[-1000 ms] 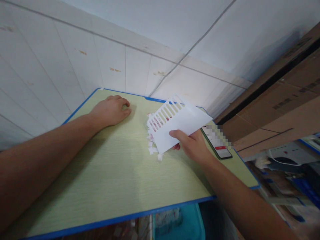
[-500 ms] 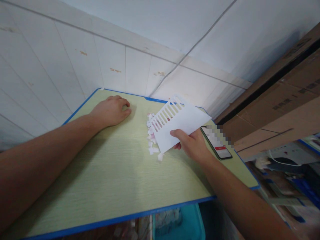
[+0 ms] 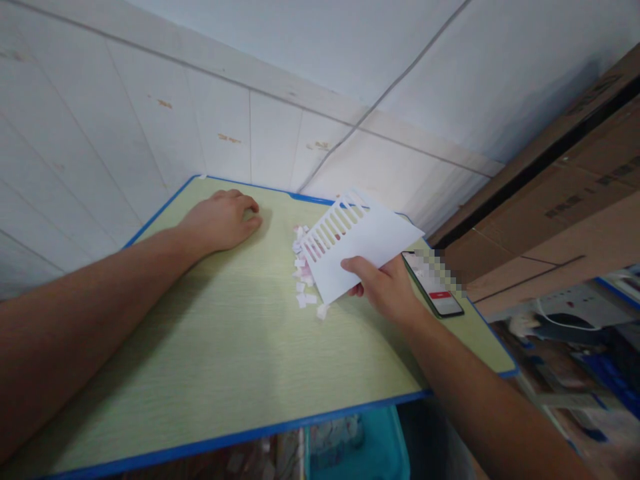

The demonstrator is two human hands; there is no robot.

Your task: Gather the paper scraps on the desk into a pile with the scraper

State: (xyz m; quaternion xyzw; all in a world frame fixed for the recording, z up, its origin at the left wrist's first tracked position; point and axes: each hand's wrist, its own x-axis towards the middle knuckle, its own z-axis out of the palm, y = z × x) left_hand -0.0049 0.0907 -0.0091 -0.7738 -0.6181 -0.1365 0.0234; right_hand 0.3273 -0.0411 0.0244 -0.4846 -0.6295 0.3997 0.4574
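Observation:
In my right hand [image 3: 383, 287] is a white sheet of paper [image 3: 363, 250] with a row of slots cut along one edge, tilted above the table. My thumb lies on top of the sheet and the fingers are mostly hidden beneath it. Small white and pinkish paper scraps [image 3: 301, 270] lie by the slotted edge, partly covered by the sheet. On the left, my left hand [image 3: 223, 217] rests on the table [image 3: 215, 360], loosely curled, with a gap between thumb and forefinger and nothing visible in it.
A phone [image 3: 435, 287] with a lit screen lies right of my right hand. Cardboard boxes [image 3: 550, 193] lean at the right, and a white wall [image 3: 225, 113] stands behind the table. Below the front edge is a teal bin [image 3: 385, 440]. A grey cable [image 3: 395, 83] runs down the wall.

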